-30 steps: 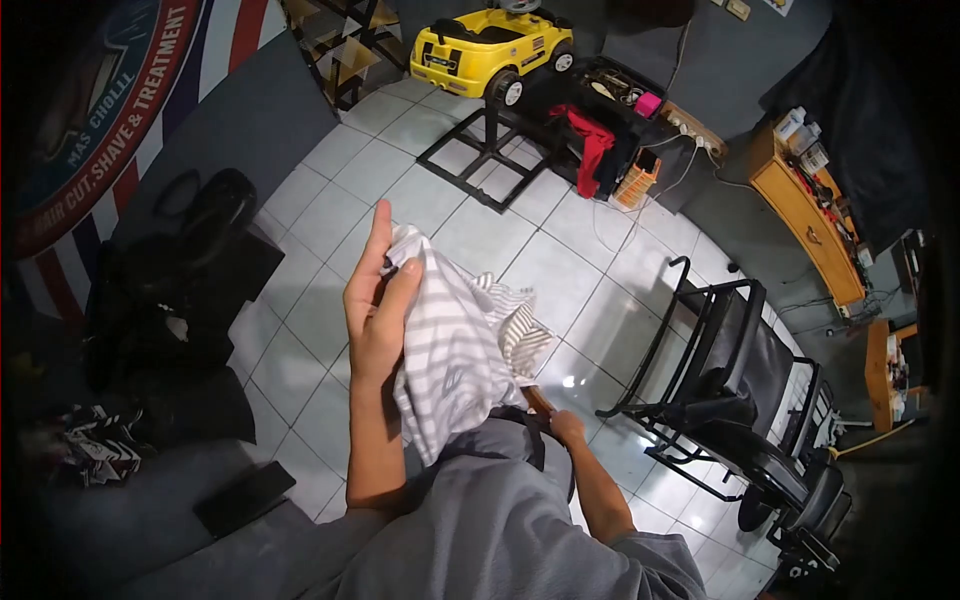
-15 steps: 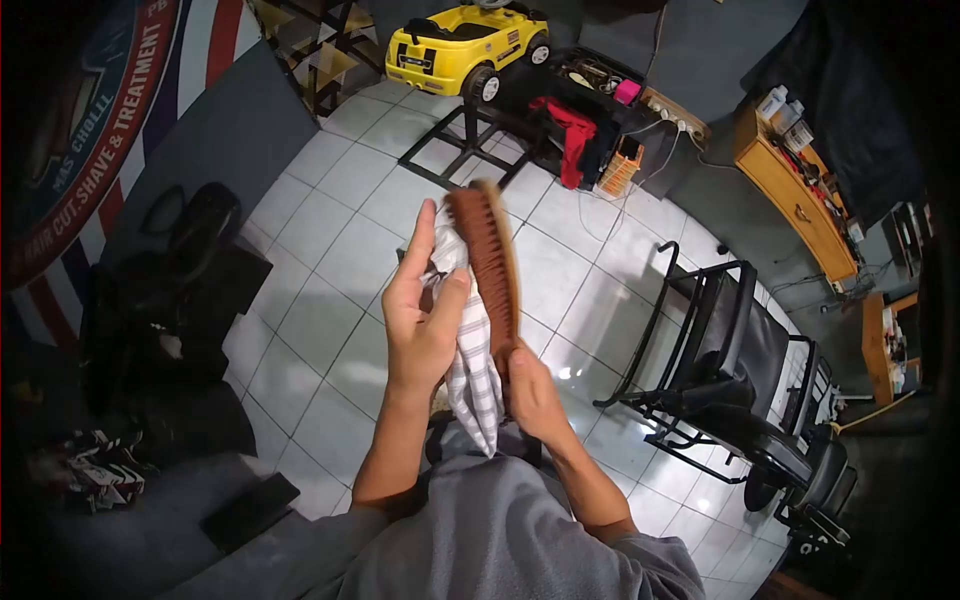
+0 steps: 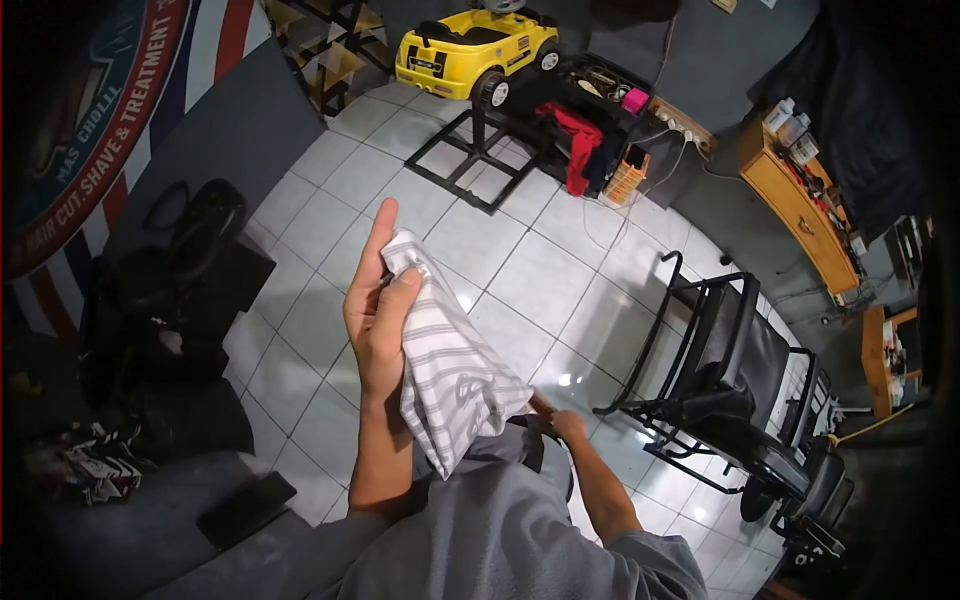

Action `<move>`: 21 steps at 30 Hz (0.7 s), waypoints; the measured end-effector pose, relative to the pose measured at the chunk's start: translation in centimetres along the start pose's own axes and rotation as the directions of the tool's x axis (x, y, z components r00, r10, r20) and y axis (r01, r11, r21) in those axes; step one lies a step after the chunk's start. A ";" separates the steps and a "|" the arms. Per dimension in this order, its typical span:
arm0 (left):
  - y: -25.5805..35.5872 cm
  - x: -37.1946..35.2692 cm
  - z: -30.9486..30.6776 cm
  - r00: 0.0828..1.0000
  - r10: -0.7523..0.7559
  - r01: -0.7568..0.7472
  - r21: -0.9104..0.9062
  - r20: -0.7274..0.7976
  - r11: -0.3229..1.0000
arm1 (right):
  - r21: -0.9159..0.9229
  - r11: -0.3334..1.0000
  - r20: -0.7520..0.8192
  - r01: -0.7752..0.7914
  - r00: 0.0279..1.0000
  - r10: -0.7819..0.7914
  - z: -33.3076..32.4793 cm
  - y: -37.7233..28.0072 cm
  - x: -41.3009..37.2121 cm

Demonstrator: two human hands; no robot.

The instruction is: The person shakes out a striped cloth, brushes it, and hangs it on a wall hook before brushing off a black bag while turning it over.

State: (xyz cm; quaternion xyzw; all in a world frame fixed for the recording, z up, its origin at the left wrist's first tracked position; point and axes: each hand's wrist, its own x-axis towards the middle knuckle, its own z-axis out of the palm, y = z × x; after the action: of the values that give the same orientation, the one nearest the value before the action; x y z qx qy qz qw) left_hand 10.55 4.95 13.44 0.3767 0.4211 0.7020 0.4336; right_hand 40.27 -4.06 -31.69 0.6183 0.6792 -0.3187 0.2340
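Note:
A folded white cloth with grey stripes [image 3: 450,350] hangs from my left hand [image 3: 378,300]. The thumb presses the cloth against the hand while the index finger points up. Lower and to the right, my right hand [image 3: 566,424] is closed around the wooden handle of a brush [image 3: 541,403]. Most of the brush, with its bristles, is hidden behind the cloth and my body. The cloth's lower right corner lies close to the handle in view; whether they touch is unclear.
A black reclining chair [image 3: 740,370] stands on the right. Ahead are a black metal frame [image 3: 475,160], a yellow toy car [image 3: 478,50] and an orange box [image 3: 626,178]. A wooden drawer unit [image 3: 805,210] is on the right wall. Dark furniture [image 3: 180,300] fills the left.
The brush has moved from upright beside the cloth down toward my body, mostly out of sight. My right hand has shifted slightly right and lower. The cloth now hangs spread wider, and my left hand moved left.

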 end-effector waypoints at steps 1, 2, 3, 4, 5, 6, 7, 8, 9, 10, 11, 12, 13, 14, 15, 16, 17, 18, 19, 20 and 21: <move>0.1 0.0 0.2 1.000 -0.004 0.004 0.016 -0.018 1.000 | 0.065 0.998 -0.092 -0.022 0.995 0.028 0.1 0.2 -0.2; 0.1 0.0 0.4 0.999 -0.007 0.008 0.031 -0.036 0.999 | 0.158 0.987 -0.180 -0.033 0.982 0.061 -1.2 -0.4 -0.6; -0.6 -0.2 0.3 1.000 -0.004 0.006 0.055 -0.026 0.998 | 0.250 0.968 -0.261 -0.036 0.960 0.103 -2.9 -1.0 -0.5; -1.2 -0.2 0.6 1.000 -0.014 0.016 0.088 -0.027 0.996 | 0.339 0.940 -0.335 -0.032 0.930 0.153 -5.8 -2.2 -1.4; -1.8 -0.2 1.0 0.999 -0.023 0.026 0.121 -0.029 0.992 | 0.564 0.799 -0.450 0.209 0.889 0.085 -9.2 -3.8 -3.2; -2.2 -0.3 1.4 0.999 -0.031 0.035 0.155 -0.030 0.987 | 0.699 0.560 -0.570 0.444 0.820 0.061 -13.0 -5.7 -5.8; -2.6 -0.4 1.6 0.998 -0.055 0.056 0.196 -0.013 0.979 | 0.810 0.308 -0.523 0.499 0.853 -0.006 -16.9 -7.7 -9.1; -2.9 -0.6 1.8 0.996 -0.086 0.083 0.182 0.011 0.980 | 0.869 0.033 -0.490 0.494 0.868 -0.084 -19.9 -9.4 -12.1; -3.4 -0.7 2.1 0.993 -0.117 0.109 0.168 0.036 0.980 | 0.846 0.042 -0.523 0.531 0.843 -0.125 -21.5 -10.5 -14.1; -3.9 -0.8 2.3 0.988 -0.145 0.134 0.155 0.062 0.979 | 0.820 0.050 -0.556 0.570 0.815 -0.166 -22.4 -11.5 -15.3; -4.5 -0.7 2.6 0.993 -0.080 0.062 0.195 0.086 0.979 | 0.651 0.153 -0.730 0.744 0.668 -0.144 -23.0 -13.6 -15.6; -4.6 -0.6 3.1 0.995 -0.050 0.032 0.205 0.084 0.978 | 0.440 0.257 -0.862 0.861 0.485 -0.149 -23.1 -15.4 -15.7; -4.7 -0.4 3.5 0.996 -0.019 0.001 0.215 0.082 0.977 | 0.474 0.279 -0.817 0.835 0.535 -0.214 -21.9 -15.3 -14.2; -3.8 -0.4 3.8 0.996 -0.015 -0.004 0.215 0.086 0.977 | 0.502 0.306 -0.765 0.809 0.580 -0.278 -20.8 -15.3 -12.7; -3.2 -0.3 3.8 0.997 -0.035 0.020 0.210 0.069 0.977 | 0.540 0.389 -0.676 0.747 0.660 -0.328 -19.4 -14.8 -11.6; -2.5 -0.2 3.6 0.997 -0.052 0.042 0.204 0.048 0.978 | 0.560 0.473 -0.576 0.680 0.730 -0.368 -18.1 -14.3 -10.4; -2.1 0.0 3.3 0.997 -0.071 0.064 0.197 0.029 0.978 | 0.492 0.660 -0.500 0.568 0.805 -0.320 -16.8 -13.9 -9.3; -2.1 0.2 2.9 0.998 -0.064 0.060 0.183 0.016 0.981 | 0.422 0.725 -0.455 0.544 0.819 -0.350 -12.3 -12.0 -5.5; -2.2 0.5 2.4 0.998 -0.059 0.057 0.169 0.003 0.984 | 0.347 0.781 -0.407 0.519 0.834 -0.373 -8.0 -9.6 -2.4; -2.2 0.7 2.2 0.999 -0.053 0.054 0.154 -0.010 0.987 | 0.272 0.901 -0.212 0.337 0.935 -0.286 -7.1 -8.2 -2.4; -2.2 0.6 2.1 0.997 -0.066 0.070 0.128 -0.034 0.989 | 0.169 0.967 0.008 0.191 0.981 -0.195 -9.6 -8.2 -4.7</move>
State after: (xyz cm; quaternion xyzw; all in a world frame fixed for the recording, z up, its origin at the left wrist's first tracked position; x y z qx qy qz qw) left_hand 12.90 6.67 12.32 0.3788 0.4847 0.6636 0.4256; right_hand 33.47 -0.64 -20.50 0.5627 0.7042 -0.4034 0.1574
